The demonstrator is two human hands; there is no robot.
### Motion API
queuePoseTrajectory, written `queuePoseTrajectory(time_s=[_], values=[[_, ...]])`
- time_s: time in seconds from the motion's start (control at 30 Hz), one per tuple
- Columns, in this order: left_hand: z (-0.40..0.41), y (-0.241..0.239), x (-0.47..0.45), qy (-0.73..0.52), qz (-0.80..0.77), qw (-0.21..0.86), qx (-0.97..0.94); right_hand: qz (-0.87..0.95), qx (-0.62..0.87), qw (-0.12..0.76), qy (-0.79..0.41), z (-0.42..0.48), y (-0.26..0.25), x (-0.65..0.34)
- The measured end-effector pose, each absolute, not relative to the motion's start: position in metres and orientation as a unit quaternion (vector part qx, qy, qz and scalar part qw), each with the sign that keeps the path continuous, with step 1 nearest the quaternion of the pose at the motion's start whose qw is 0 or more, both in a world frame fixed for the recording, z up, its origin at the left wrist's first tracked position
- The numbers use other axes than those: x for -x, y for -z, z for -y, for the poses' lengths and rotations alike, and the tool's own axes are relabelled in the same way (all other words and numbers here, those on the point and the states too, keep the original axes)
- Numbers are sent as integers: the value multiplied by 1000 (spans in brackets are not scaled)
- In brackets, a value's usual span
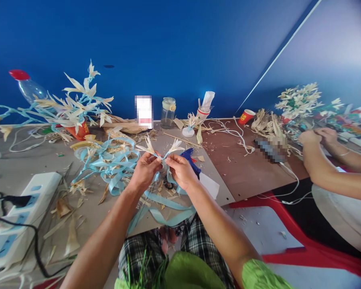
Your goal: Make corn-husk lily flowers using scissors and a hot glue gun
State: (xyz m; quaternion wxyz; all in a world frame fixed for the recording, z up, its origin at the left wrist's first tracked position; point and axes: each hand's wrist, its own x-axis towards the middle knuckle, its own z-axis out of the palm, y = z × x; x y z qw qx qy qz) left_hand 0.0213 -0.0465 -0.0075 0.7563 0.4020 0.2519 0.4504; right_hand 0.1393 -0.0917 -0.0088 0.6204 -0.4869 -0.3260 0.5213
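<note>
My left hand (145, 170) and my right hand (182, 171) meet in the middle over the table, fingers pinched together. Between them they hold a small stem with cream corn-husk flowers (149, 147) and a second flower (174, 147), wrapped in light blue ribbon (168, 205) that trails down toward my lap. A blue glue gun (191, 159) lies just behind my right hand. A tangle of blue ribbon stems (112, 162) lies left of my left hand.
A white power strip (21, 218) with a black cable sits at left. A husk-flower branch in a red cup (78, 130), a plastic bottle (28, 86), a glass jar (167, 112) and red cups (246, 117) stand at the back. Another person's arms (327, 160) work at right.
</note>
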Motion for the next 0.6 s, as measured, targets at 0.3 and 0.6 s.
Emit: queuePoseTrajectory(time_s=[0.3,0.6], values=[[46,5,-20,-427,-234,777,-400,428,564,618,-342,97,6,-134],[42,7,-17,-420,-289,682,-525,377,561,615,-407,99,5,-127]])
